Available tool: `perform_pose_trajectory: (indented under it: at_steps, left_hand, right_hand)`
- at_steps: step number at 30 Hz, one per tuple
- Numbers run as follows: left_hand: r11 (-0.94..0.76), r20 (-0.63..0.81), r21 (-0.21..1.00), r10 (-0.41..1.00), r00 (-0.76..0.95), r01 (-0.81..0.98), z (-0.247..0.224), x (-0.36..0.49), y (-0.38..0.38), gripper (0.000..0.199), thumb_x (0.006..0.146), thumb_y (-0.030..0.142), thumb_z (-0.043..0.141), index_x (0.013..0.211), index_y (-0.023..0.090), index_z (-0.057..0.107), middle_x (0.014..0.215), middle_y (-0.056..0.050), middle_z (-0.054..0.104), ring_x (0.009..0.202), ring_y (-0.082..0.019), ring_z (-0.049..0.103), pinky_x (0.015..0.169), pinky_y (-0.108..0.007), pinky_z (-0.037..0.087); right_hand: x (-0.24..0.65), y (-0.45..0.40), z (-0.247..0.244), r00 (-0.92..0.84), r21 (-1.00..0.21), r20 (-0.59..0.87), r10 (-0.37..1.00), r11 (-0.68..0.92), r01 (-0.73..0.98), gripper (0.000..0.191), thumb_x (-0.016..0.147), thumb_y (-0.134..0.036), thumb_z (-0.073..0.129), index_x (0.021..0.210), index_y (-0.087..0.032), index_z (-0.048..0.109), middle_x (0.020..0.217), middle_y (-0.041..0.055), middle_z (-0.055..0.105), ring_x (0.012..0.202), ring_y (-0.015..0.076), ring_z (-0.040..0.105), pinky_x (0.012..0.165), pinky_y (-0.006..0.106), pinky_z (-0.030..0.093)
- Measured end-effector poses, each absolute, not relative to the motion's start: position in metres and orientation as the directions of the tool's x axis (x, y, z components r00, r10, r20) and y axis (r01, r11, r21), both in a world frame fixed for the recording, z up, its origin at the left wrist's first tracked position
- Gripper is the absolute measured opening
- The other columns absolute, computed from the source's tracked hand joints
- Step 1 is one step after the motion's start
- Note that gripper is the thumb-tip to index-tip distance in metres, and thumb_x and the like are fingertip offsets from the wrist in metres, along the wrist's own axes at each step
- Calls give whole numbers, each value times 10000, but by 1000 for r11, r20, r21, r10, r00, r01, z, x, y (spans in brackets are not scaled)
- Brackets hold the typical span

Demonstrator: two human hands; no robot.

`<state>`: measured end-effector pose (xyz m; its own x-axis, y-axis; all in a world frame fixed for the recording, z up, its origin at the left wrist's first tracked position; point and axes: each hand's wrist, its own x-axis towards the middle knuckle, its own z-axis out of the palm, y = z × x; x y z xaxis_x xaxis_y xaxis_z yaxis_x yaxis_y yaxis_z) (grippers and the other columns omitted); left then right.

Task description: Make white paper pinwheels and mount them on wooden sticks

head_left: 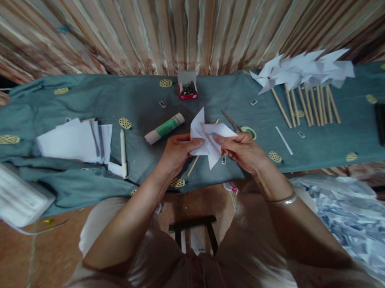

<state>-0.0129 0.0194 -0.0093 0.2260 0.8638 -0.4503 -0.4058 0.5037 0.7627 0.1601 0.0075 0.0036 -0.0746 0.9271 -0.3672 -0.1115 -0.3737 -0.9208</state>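
A white paper pinwheel (208, 139) is held between my two hands above the cloth. My left hand (180, 151) pinches its left side, thumb on top near the middle. On the other side, my right hand (241, 148) grips the right blade with thumb and fingers. Beneath the pinwheel a thin wooden stick (194, 164) lies slanted, partly covered by the paper. Scissors (247, 131) with a pale green handle lie just behind my right hand. A cardboard tube with a green band (166, 127) is beyond my left hand.
A red box of small dark metal pieces (188, 92) stands open at the back. Several finished pinwheels on sticks (305, 71) lie at right. Stacked white paper (66, 142), a whitish pen-like tool (123, 154) and a white power strip (19, 194) are at left.
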Motion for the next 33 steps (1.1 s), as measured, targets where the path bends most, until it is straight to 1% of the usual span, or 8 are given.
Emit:
perform_pose_trajectory:
  at_steps: [7, 17, 19, 21, 24, 27, 30, 33]
  left_hand:
    - [503, -450, 775, 864, 226, -383, -11, -12, 19, 273, 451, 242, 889, 659, 125, 757, 648, -45, 728, 570, -150, 631, 630, -295, 503]
    - [516, -447, 788, 854, 265, -335, -12, -16, 20, 256, 471, 217, 883, 672, 114, 763, 633, -40, 718, 556, -138, 616, 614, -277, 477]
    - [520, -452, 785, 853, 261, -338, -12, -16, 20, 262, 471, 218, 885, 677, 113, 761, 634, -41, 717, 565, -143, 623, 622, -283, 483]
    - [517, -455, 781, 855, 248, -349, -11, -16, 20, 269, 473, 228, 886, 680, 113, 760, 647, -44, 721, 579, -146, 629, 635, -286, 490]
    - [492, -448, 785, 871, 204, -377, -10, -16, 21, 240, 491, 231, 870, 670, 121, 754, 641, -32, 714, 571, -130, 610, 634, -275, 489]
    - [465, -431, 797, 885, 176, -386, -11, -17, 22, 174, 534, 217, 833, 655, 125, 747, 615, -20, 693, 549, -109, 577, 622, -261, 475]
    - [469, -435, 799, 883, 178, -375, -12, -16, 23, 149, 556, 206, 815, 655, 122, 742, 609, -21, 683, 552, -109, 573, 631, -265, 473]
    - [486, -444, 793, 874, 197, -368, -13, -16, 22, 166, 553, 210, 829, 658, 117, 741, 601, -21, 677, 549, -114, 578, 639, -274, 476]
  right_hand:
    - [162, 5, 1, -87, -935, -335, 938, -342, -88, 311, 558, -437, 892, 575, -200, 692, 505, -41, 604, 454, 58, 482, 425, 209, 402]
    - [167, 3, 1, -171, -944, -323, 931, -329, -11, 380, 570, -472, 880, 478, -190, 642, 493, -29, 602, 475, 69, 498, 450, 221, 395]
    - [168, 4, 2, -170, -943, -324, 931, -332, -16, 341, 580, -460, 879, 532, -192, 674, 508, -35, 606, 483, 69, 497, 461, 221, 403]
    - [169, 5, 4, -147, -946, -312, 939, -322, -47, 298, 573, -441, 887, 692, -213, 739, 594, -37, 654, 522, 78, 529, 494, 222, 444]
    - [174, 9, 4, -42, -968, -230, 972, -233, -90, 390, 606, -428, 871, 939, -270, 744, 887, -10, 743, 715, 124, 646, 635, 257, 544]
    - [183, 11, 1, 92, -999, -47, 995, -46, -8, 327, 729, -426, 788, 1018, -299, 704, 1192, 16, 700, 1001, 183, 682, 876, 345, 566]
    - [190, 11, -1, 70, -966, 153, 986, 134, 222, 242, 826, -427, 697, 1030, -297, 686, 1404, 21, 574, 1279, 238, 567, 1091, 446, 452]
    - [190, 7, 1, -81, -882, 231, 969, 244, 402, 207, 856, -422, 670, 1015, -292, 700, 1524, -2, 452, 1448, 271, 379, 1180, 509, 336]
